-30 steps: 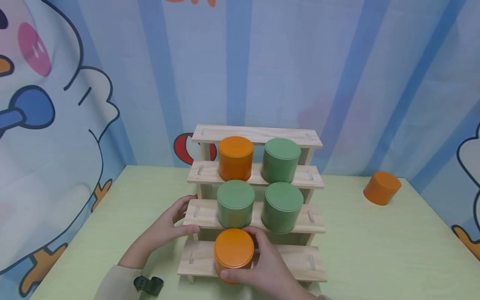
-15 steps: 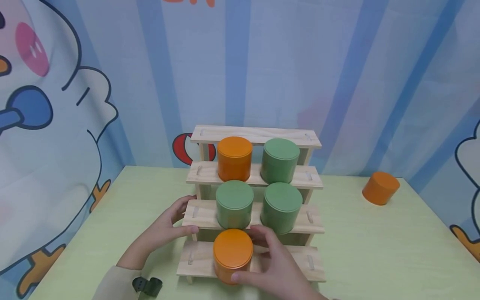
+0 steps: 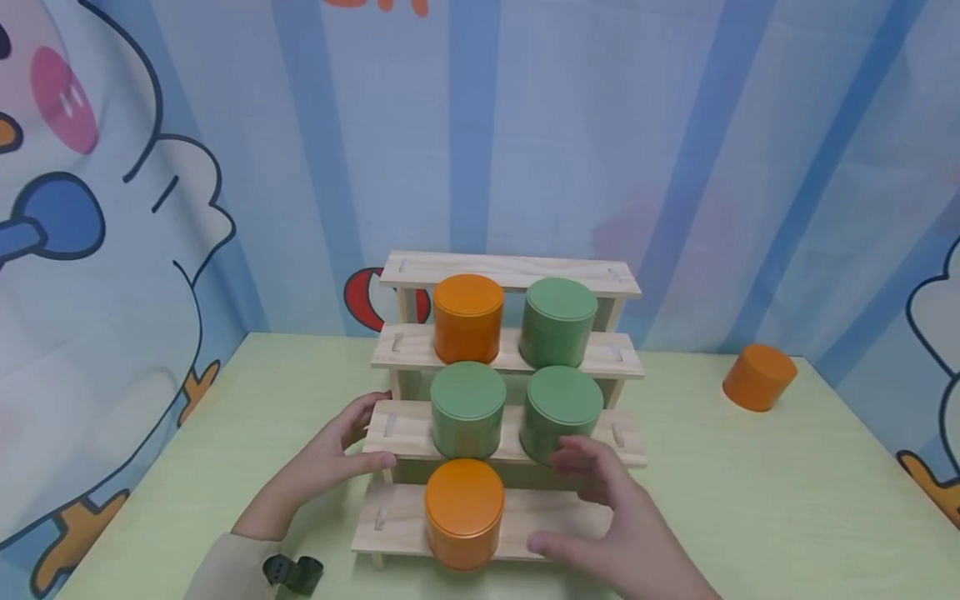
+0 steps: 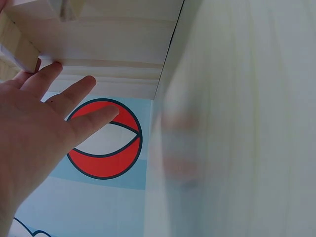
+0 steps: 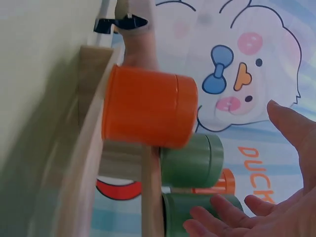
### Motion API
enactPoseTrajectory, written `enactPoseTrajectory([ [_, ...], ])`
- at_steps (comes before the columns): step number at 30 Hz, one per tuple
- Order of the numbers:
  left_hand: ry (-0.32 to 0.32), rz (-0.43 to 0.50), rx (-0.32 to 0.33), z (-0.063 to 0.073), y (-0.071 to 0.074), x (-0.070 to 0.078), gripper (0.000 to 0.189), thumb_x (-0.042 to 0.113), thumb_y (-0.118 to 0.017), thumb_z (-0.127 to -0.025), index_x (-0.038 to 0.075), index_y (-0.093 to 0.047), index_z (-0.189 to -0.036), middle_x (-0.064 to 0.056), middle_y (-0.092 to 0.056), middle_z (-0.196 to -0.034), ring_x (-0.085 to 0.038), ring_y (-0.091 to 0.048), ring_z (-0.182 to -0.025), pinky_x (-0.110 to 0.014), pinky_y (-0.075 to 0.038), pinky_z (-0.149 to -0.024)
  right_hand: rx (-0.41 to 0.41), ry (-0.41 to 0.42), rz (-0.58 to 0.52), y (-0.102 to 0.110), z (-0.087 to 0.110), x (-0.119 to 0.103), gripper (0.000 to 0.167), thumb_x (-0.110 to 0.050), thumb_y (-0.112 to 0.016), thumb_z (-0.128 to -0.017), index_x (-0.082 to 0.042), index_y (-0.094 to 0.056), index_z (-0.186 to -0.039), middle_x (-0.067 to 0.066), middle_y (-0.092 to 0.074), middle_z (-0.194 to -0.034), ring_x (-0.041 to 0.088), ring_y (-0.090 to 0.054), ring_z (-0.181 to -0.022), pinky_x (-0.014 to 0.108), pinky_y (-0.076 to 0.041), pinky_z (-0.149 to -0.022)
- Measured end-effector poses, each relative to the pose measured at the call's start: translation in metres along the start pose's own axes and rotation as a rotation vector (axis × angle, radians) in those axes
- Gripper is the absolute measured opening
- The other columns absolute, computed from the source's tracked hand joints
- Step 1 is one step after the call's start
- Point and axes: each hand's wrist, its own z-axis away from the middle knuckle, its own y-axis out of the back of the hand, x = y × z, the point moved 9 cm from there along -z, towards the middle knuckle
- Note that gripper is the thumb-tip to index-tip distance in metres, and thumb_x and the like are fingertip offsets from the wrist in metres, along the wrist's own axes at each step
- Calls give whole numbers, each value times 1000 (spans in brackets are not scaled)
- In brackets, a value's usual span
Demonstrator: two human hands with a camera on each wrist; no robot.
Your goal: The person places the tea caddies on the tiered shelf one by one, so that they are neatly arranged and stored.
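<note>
A wooden four-tier rack stands on the table. An orange tin is upright on its lowest tier, left of the middle. Two green tins sit one tier higher; above them are another orange tin and a green one. My left hand holds the left end of the second tier, thumb at the front edge, fingers reaching behind. My right hand is spread and holds nothing, right of the lower orange tin; its fingertips overlap the right green tin in the head view.
One more orange tin stands by itself at the table's far right. A printed cloth backdrop rises behind the pale table. A dark band is around my left wrist.
My right hand has let go of the orange tin on the lowest tier and moved right, away from it. The tin stays in place. My left hand keeps its hold on the rack.
</note>
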Motion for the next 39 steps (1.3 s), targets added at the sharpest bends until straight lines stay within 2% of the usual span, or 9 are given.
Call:
enactPoseTrajectory([
  [4,-3,-4,3,0,1,-1,72,23,-73,-86,8,-34,-145,-18,-48,-142,-44,-40,-131,-67,-29,-104,53,20,25,18,2,-2,79,-32,-85,-72,-23,-41,-137,0,-57,-127,22,-55,-117,48,-43,-99],
  [8,-1,-2,4,1,1,-1,72,23,-73,-86,8,-34,-145,-18,-48,-142,-44,-41,-131,-67,-29,-104,114,49,82,35,3,-2,80,-33,-84,-73,-24,-39,-139,1,-58,-128,20,-57,-115,42,-46,-95],
  [15,18,3,8,2,1,-2,73,22,-73,-86,7,-33,-145,-18,-49,-140,-43,-41,-130,-67,-28,-105,203,114,175,66,-1,0,78,-28,-81,-78,-17,-37,-141,5,-58,-129,9,-54,-116,23,-47,-89],
  [24,12,-2,7,2,2,-1,72,22,-73,-86,8,-33,-145,-18,-49,-140,-43,-42,-130,-67,-29,-105,278,86,208,105,-21,20,77,-28,-76,-84,-12,-32,-146,13,-56,-133,8,-54,-114,13,-44,-85],
  [26,10,-1,7,2,2,0,72,22,-73,-86,8,-33,-145,-18,-49,-140,-42,-42,-130,-67,-29,-105,292,79,215,113,-25,25,77,-30,-74,-85,-11,-31,-147,13,-55,-133,10,-53,-115,12,-44,-84],
  [30,10,3,5,2,1,0,72,23,-73,-87,7,-33,-145,-18,-48,-141,-43,-42,-130,-67,-29,-104,313,53,216,128,-34,35,80,-34,-72,-87,-7,-28,-148,17,-52,-135,27,-51,-120,10,-42,-82],
  [33,12,3,5,2,1,0,73,23,-73,-86,7,-33,-145,-18,-48,-141,-43,-42,-130,-67,-29,-105,326,29,213,139,-40,43,82,-38,-69,-88,-5,-25,-149,19,-50,-137,34,-49,-123,16,-44,-85],
  [36,10,7,3,1,1,0,72,23,-73,-86,7,-33,-145,-18,-49,-140,-43,-42,-130,-67,-29,-105,342,7,211,149,-46,51,85,-41,-67,-89,-4,-22,-150,21,-47,-140,37,-46,-126,35,-46,-93],
  [39,6,7,1,0,1,1,73,22,-73,-86,7,-33,-145,-18,-49,-140,-42,-43,-129,-66,-29,-105,365,-2,216,160,-52,58,87,-43,-66,-90,-2,-19,-151,24,-44,-142,42,-43,-127,55,-41,-97],
])
